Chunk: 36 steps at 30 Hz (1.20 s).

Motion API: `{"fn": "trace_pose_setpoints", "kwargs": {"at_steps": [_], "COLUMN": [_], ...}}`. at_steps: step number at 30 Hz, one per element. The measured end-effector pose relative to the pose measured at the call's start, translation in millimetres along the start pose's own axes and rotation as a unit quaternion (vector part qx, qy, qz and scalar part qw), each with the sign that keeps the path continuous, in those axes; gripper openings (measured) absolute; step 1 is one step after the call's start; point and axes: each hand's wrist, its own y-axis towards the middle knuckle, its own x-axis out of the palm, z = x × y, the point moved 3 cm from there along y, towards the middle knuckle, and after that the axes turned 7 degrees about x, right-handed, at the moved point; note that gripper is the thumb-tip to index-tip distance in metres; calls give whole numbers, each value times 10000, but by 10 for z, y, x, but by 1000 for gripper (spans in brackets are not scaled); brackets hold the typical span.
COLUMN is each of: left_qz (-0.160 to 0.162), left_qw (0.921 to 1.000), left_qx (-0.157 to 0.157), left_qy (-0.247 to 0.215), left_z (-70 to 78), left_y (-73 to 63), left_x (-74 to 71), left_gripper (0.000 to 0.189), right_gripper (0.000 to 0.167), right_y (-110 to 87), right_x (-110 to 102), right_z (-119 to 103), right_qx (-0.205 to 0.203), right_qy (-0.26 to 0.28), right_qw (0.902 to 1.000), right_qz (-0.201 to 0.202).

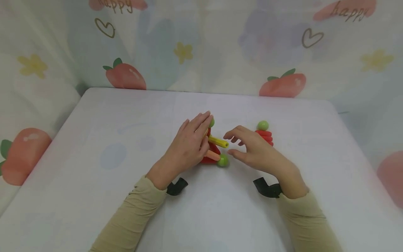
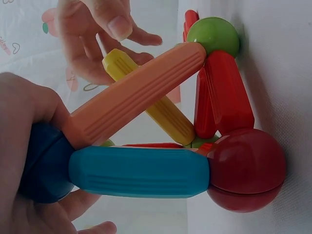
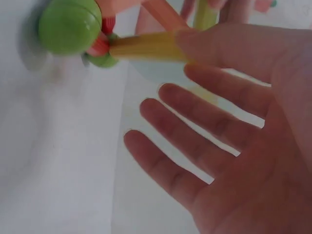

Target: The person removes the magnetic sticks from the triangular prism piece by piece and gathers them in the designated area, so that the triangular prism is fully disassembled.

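My left hand (image 1: 189,145) grips a dark blue ball (image 2: 46,165) at the top of a frame built from toy sticks and balls. From that ball a blue stick (image 2: 139,172) runs to a red ball (image 2: 248,170), and an orange stick (image 2: 141,92) to a green ball (image 1: 223,160). Red sticks (image 2: 229,92) form the base on the table. A yellow stick (image 1: 218,141) slants up from another green ball at the base, one end free. Beside that free end is my right hand (image 1: 258,148), fingers spread and holding nothing; its thumb overlaps the stick in the right wrist view.
Beyond my right hand, another green ball (image 1: 262,125) and several red sticks (image 1: 265,134) lie on the white table (image 1: 132,210). A printed cloth (image 1: 214,49) hangs behind the table's far edge. Black straps with curved pieces (image 1: 267,189) sit at both wrists.
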Motion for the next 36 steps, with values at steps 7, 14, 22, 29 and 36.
{"fn": "trace_pose_setpoints", "kwargs": {"at_steps": [7,14,22,29,36], "left_qz": [211,217,78,95,92], "left_qw": [9996,9996,9999,9999,9999], "left_qx": [157,159,74,79,86], "left_qy": [40,43,-27,-61,-79], "left_z": [-10,-15,-12,-17,-16], "left_y": [-10,-26,-23,-18,-20], "left_x": [5,5,0,2,1], "left_gripper": [56,55,58,57,57], "right_gripper": [24,20,21,27,33], "right_y": [83,107,131,172,203], "right_x": [170,213,208,283,356], "right_z": [-130,-135,-36,70,145], "right_qx": [-526,-566,-291,225,538], "right_qy": [-32,-183,-553,-799,-882], "right_qw": [9979,9954,9941,9950,9941], "right_qz": [368,748,892,560,325]}}
